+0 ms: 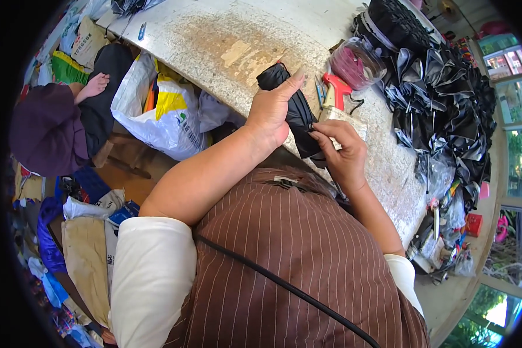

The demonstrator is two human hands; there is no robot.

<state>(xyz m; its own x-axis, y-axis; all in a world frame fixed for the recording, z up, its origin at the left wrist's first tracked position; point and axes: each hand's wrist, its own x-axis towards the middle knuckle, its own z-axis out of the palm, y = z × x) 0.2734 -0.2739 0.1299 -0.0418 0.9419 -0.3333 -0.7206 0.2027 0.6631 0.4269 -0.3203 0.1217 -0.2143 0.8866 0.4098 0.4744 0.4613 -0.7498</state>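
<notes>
The rolled black fabric folding umbrella [293,110] is hovering over the near edge of the worn grey stone worktable [203,35], and the left hand [271,113] is wrapping closed around its upper half, thumb lying along the fabric. The right hand [342,152] is pinching the lower end between fingertips. Just beyond, a red tagging gun [337,88] is lying beside a clear plastic tub of pink bits [356,62], with a heap of black folded umbrellas [446,98] piling up further right.
</notes>
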